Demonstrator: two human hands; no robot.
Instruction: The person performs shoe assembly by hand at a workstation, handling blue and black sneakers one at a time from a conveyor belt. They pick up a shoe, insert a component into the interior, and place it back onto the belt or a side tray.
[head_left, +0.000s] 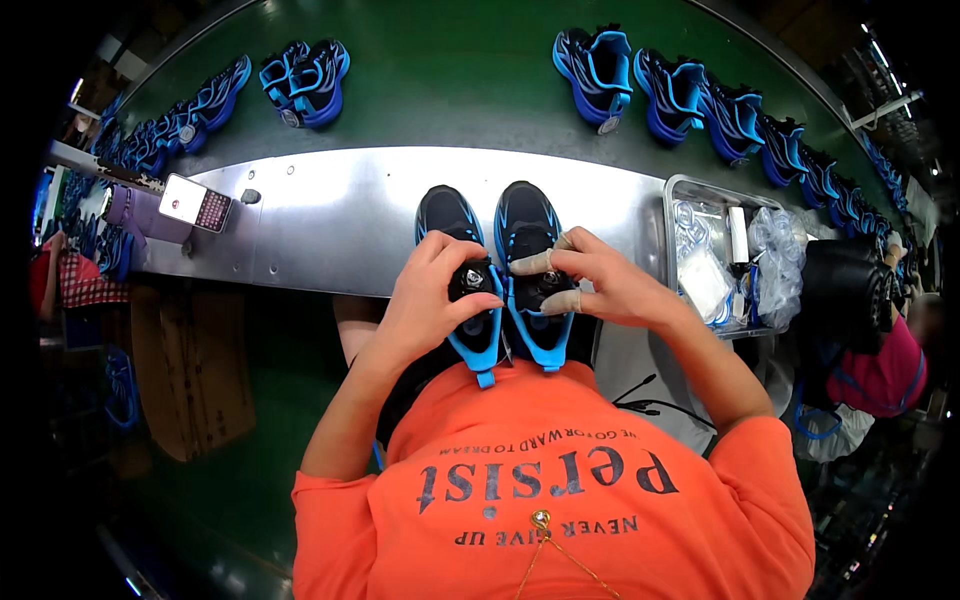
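A pair of black and blue sneakers lies side by side at the metal ledge, toes away from me and heels against my orange shirt. My left hand (pixel 422 296) is closed on the left sneaker (pixel 446 212), thumb and fingers pinching the tongue and collar around a round dark piece. On the right sneaker (pixel 526 207), my right hand (pixel 612 284) grips the tongue and collar between thumb and fingers. Pale covers wrap some of its fingertips. Bright blue linings and heel loops show at both shoe openings.
Beyond the metal ledge (pixel 340 200) runs a green belt (pixel 450 80) with several similar sneakers at left and right. A clear plastic tray (pixel 672 240) of small bagged parts stands right. Left are a purple cup (pixel 150 213) and a white device (pixel 190 202). Other people sit at both sides.
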